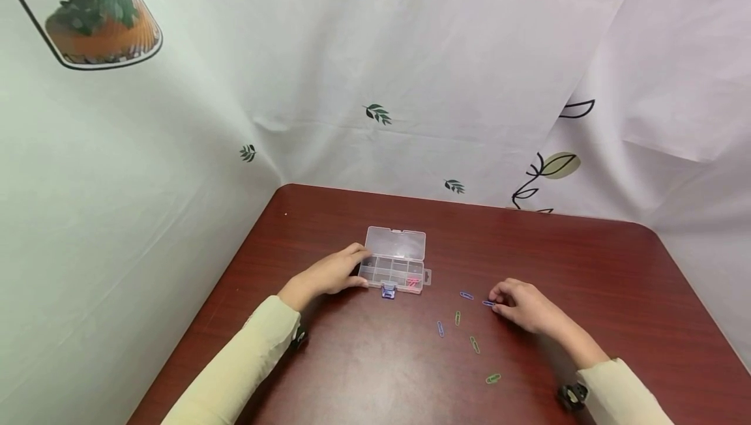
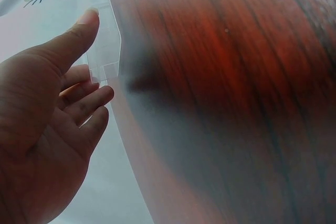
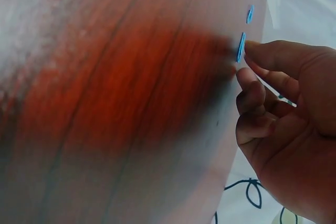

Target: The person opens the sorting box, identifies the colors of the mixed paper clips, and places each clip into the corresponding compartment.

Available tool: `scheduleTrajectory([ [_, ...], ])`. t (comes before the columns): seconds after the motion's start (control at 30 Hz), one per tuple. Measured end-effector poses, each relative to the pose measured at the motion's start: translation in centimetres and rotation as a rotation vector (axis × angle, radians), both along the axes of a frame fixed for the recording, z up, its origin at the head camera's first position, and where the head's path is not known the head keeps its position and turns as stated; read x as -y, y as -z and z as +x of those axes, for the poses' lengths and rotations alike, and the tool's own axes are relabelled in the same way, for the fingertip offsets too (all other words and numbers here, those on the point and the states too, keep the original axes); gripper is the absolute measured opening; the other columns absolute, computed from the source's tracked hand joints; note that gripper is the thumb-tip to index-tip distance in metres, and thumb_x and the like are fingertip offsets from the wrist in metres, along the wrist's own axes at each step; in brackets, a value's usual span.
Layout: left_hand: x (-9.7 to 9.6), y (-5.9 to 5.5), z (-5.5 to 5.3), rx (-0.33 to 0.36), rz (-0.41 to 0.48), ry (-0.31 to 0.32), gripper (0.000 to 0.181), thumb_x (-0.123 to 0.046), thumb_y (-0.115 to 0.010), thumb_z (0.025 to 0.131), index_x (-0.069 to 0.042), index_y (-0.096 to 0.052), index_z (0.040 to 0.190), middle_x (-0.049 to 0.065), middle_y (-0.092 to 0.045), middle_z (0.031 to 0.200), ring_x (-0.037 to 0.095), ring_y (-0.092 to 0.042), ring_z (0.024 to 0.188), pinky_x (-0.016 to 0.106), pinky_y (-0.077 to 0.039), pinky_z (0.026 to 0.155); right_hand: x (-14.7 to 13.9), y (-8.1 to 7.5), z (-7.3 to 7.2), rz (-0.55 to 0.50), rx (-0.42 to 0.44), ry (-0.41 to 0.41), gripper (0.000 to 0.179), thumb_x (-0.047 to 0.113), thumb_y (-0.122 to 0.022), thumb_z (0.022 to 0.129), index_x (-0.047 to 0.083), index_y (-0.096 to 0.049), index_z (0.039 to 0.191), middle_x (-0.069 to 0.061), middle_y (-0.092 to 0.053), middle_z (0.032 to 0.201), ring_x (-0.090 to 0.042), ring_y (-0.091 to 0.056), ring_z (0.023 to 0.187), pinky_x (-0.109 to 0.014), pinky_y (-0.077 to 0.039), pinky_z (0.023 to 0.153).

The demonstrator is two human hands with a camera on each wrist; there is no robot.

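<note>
A clear plastic compartment box (image 1: 384, 267) stands on the table with its lid (image 1: 396, 244) raised at the back. Pink paper clips (image 1: 413, 281) lie in its front right compartment. My left hand (image 1: 331, 272) grips the left end of the box, thumb at the front and fingers towards the back; the left wrist view shows the thumb along the clear wall (image 2: 109, 30). Off to the right, my right hand (image 1: 522, 307) pinches a blue paper clip (image 1: 488, 304) between thumb and index finger, at table level. In the right wrist view this clip (image 3: 241, 47) shows at the fingertips.
Two more blue paper clips (image 1: 466, 295) (image 1: 441, 328) lie between box and right hand. Green paper clips (image 1: 457, 318) (image 1: 474, 345) (image 1: 493, 379) are scattered nearer the front. A blue latch (image 1: 388, 292) juts from the box's front. White patterned cloth (image 1: 317, 138) hangs behind the brown table (image 1: 352, 373).
</note>
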State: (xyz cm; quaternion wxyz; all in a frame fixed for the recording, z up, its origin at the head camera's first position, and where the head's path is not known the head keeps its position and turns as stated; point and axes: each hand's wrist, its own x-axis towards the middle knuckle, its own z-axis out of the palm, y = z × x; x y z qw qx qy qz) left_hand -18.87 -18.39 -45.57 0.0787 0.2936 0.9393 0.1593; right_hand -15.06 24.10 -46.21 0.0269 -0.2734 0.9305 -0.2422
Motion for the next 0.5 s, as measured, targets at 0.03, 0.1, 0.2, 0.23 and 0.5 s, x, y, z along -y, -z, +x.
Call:
scheduleTrajectory([
  [0.03,0.0,0.04,-0.02,-0.001,-0.002,0.0,0.063,-0.034,-0.073,0.094,0.0,-0.052,0.143,0.011,-0.05,0.139,0.021,-0.058,0.117,0.037,-0.049,0.102,0.05,0.05,-0.03,0.003,-0.005,-0.003,0.016,0.005,-0.078,0.085,0.014,-0.066,0.09,0.008,-0.057,0.086,-0.007,-0.054,0.079,-0.029,-0.047,0.069],
  [0.1,0.02,0.07,-0.02,-0.005,-0.003,0.0,0.064,-0.034,-0.073,0.094,0.001,-0.051,0.144,0.011,-0.05,0.139,0.021,-0.058,0.117,0.037,-0.049,0.102,0.13,0.13,-0.09,0.008,-0.012,-0.009,0.017,0.004,-0.078,0.085,0.015,-0.066,0.089,0.008,-0.056,0.086,-0.007,-0.054,0.079,-0.029,-0.048,0.069],
  [0.2,0.03,0.11,-0.05,-0.006,-0.003,-0.002,0.064,-0.033,-0.073,0.094,0.001,-0.051,0.144,0.012,-0.05,0.14,0.022,-0.058,0.118,0.037,-0.049,0.103,0.24,0.29,-0.21,0.01,-0.019,-0.008,0.018,0.003,-0.078,0.085,0.015,-0.065,0.087,0.008,-0.055,0.085,-0.007,-0.053,0.078,-0.028,-0.047,0.068],
  [0.23,0.02,0.13,-0.07,-0.006,-0.003,-0.002,0.064,-0.034,-0.073,0.094,0.001,-0.051,0.144,0.012,-0.05,0.14,0.022,-0.058,0.118,0.037,-0.049,0.103,0.27,0.33,-0.24,0.01,-0.02,-0.006,0.018,0.003,-0.077,0.085,0.015,-0.064,0.086,0.008,-0.055,0.084,-0.007,-0.053,0.078,-0.028,-0.047,0.068],
  [0.5,0.07,0.34,-0.18,-0.01,-0.003,0.004,0.064,-0.033,-0.073,0.095,0.001,-0.051,0.144,0.012,-0.05,0.14,0.022,-0.059,0.118,0.037,-0.049,0.103,0.56,0.51,-0.46,0.026,-0.018,0.001,0.022,0.001,-0.074,0.085,0.017,-0.06,0.079,0.009,-0.051,0.08,-0.003,-0.047,0.074,-0.026,-0.043,0.065],
])
